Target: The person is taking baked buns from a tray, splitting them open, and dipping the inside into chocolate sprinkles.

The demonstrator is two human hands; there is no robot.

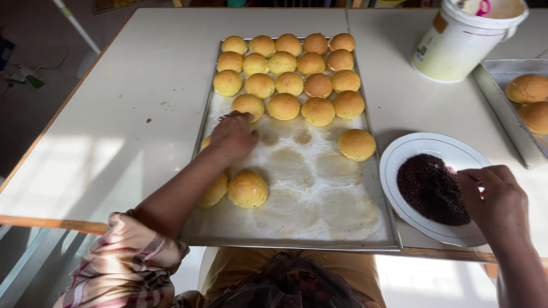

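A long metal baking tray [297, 236] lies in front of me with several golden round buns [283, 106] packed at its far end. My left hand [231, 137] rests palm down on the tray, fingertips touching a bun [249, 105] in the nearest row; whether it grips anything I cannot tell. Two more buns [247, 189] sit near my left forearm, and one bun [356, 144] lies alone at the right. My right hand [494, 199] rests on a white plate [402, 151] of dark sprinkles [428, 188], fingers curled at the pile's edge.
A white plastic bucket [456, 43] stands at the back right. A second metal tray [502, 97] with browner buns [528, 88] lies at the far right edge. The white table [142, 114] ends in a wooden edge near me and at the left.
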